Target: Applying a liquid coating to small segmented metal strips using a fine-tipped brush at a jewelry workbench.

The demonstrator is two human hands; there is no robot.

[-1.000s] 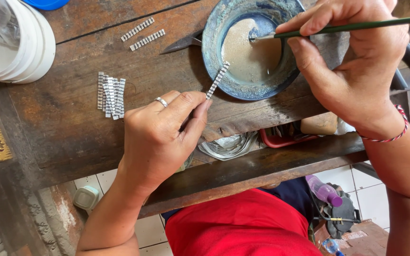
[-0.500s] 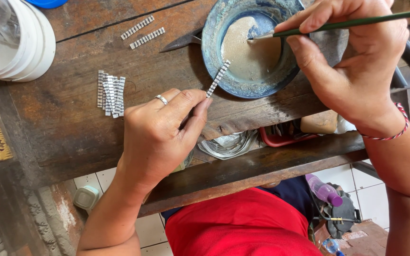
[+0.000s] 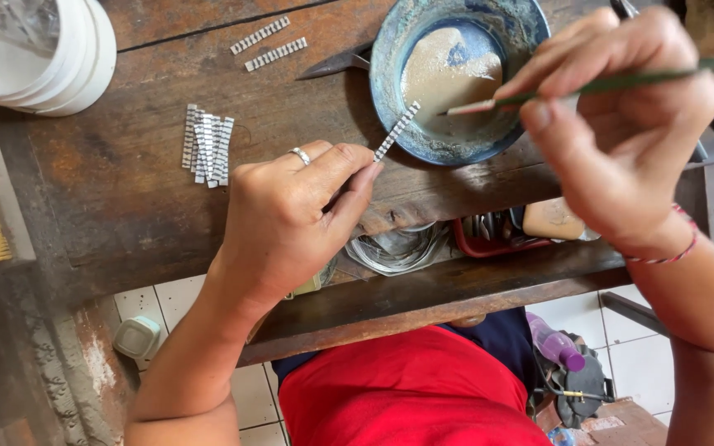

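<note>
Left hand (image 3: 291, 219): fingers pinched on one end of a small silver strip (image 3: 396, 131), so its free end juts out over the bowl's near rim, within the brush's reach.
Right hand (image 3: 621, 140): fingers closed on a thin green brush (image 3: 597, 85), held like a pen for fine control; its tip hangs above the paste.
Bowl (image 3: 390, 49): blue, holding tan paste, just beyond both sets of fingers.
Spare strips (image 3: 207, 145): stacked on the desk (image 3: 126, 198), left of the left fingers, clear of the paste.
</note>
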